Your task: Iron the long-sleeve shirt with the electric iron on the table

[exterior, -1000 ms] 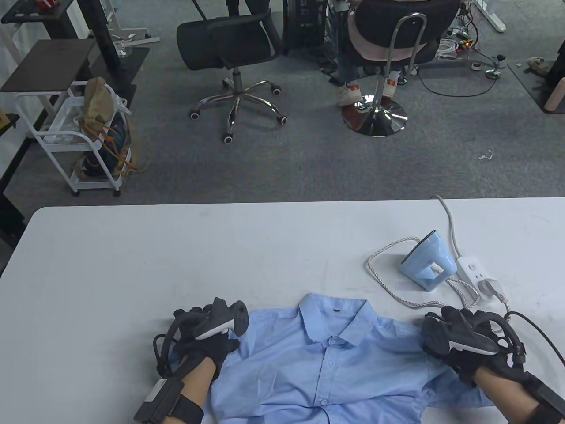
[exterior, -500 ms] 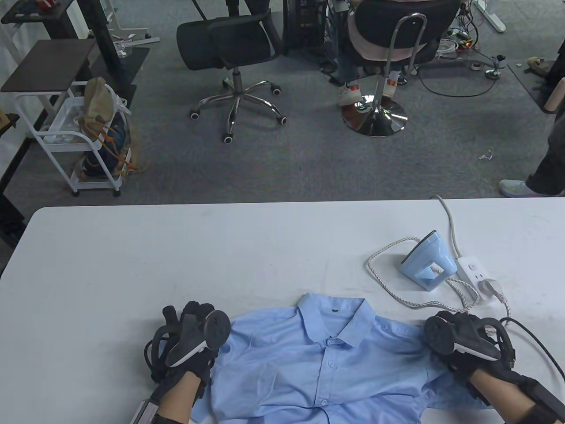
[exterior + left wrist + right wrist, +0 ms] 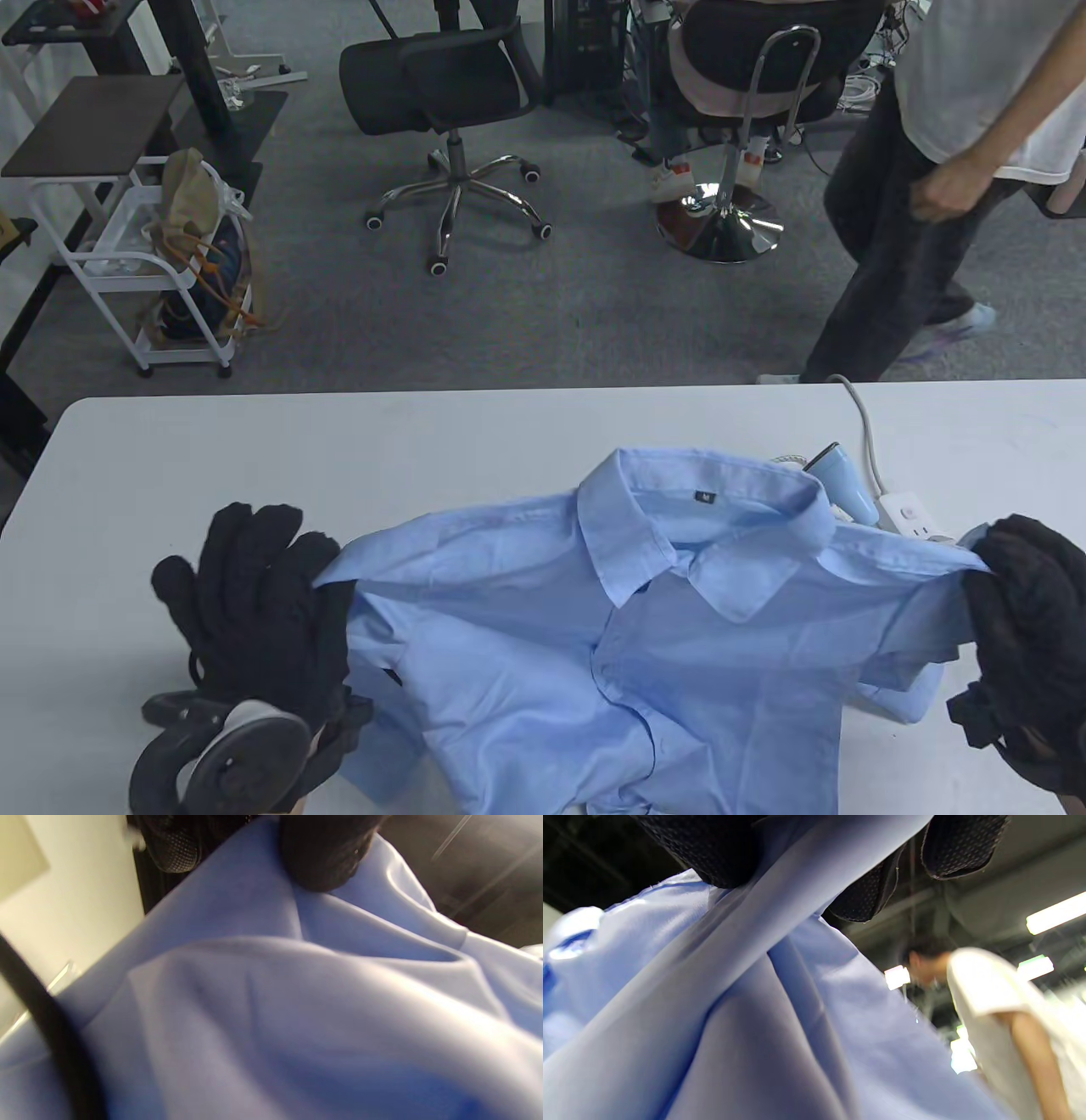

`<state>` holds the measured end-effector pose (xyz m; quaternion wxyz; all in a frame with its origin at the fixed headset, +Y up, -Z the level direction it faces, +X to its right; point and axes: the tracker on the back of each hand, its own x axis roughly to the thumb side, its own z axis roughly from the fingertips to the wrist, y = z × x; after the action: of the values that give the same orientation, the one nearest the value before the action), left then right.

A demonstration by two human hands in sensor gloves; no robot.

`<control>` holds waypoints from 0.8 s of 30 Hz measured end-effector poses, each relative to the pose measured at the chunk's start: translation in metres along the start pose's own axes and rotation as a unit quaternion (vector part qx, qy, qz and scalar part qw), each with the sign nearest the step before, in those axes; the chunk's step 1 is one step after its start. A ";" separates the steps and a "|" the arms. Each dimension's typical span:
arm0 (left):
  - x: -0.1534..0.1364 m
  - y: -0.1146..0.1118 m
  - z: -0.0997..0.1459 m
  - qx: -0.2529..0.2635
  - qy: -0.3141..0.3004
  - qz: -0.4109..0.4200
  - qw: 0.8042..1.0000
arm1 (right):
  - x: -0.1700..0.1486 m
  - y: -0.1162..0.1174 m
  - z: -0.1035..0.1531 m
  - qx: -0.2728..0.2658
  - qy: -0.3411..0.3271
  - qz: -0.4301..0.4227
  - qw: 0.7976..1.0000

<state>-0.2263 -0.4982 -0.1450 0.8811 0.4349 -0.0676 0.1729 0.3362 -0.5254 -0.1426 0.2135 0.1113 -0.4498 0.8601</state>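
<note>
Shirt [image 3: 611, 628] held up by both shoulders, near the table's front edge.
Soft, light, floppy cloth; left hand [image 3: 254, 594] and right hand [image 3: 1022, 594] each pinch a shoulder seam, a sensible hold.

Beyond the white table [image 3: 254, 458], grey carpet [image 3: 551, 323] covered the floor. A black office chair [image 3: 441, 85] on castors stood near the middle, with a second chair [image 3: 747, 93] on a chrome disc base to its right. A white cart [image 3: 127, 255] holding bags [image 3: 199, 246] stood at the left. A person [image 3: 925, 170] in a white top and dark trousers walked past on the right. A white power strip [image 3: 912, 516] lay on the table.
</note>
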 end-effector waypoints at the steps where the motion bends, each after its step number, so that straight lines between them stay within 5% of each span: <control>1: 0.008 0.021 0.001 0.031 -0.008 -0.005 0.999 | 0.010 -0.019 -0.001 -0.033 -0.016 0.002 0.999; 8: 0.050 0.116 0.007 0.135 -0.028 0.008 0.990 | 0.052 -0.092 -0.001 -0.136 -0.053 0.003 0.989; 12: 0.068 0.143 -0.002 0.154 -0.034 0.008 0.988 | 0.060 -0.107 -0.011 -0.151 -0.041 -0.028 0.987; 15: 0.075 0.142 -0.015 0.146 -0.025 -0.013 0.989 | 0.056 -0.106 -0.023 -0.142 -0.014 -0.031 0.989; 18: 0.072 0.113 -0.039 0.083 0.004 -0.060 0.995 | 0.044 -0.081 -0.046 -0.063 0.028 0.007 0.998; 20: 0.064 0.072 -0.060 0.013 0.025 -0.107 0.994 | 0.032 -0.044 -0.063 0.013 0.051 0.064 0.997; 24: 0.027 -0.051 -0.086 -0.166 0.058 -0.207 0.962 | -0.007 0.063 -0.079 0.152 0.068 0.188 0.968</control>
<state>-0.1854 -0.4521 -0.2282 0.9599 0.2764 0.0476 -0.0016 0.3133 -0.4940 -0.2361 0.0586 -0.0025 -0.3108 0.9487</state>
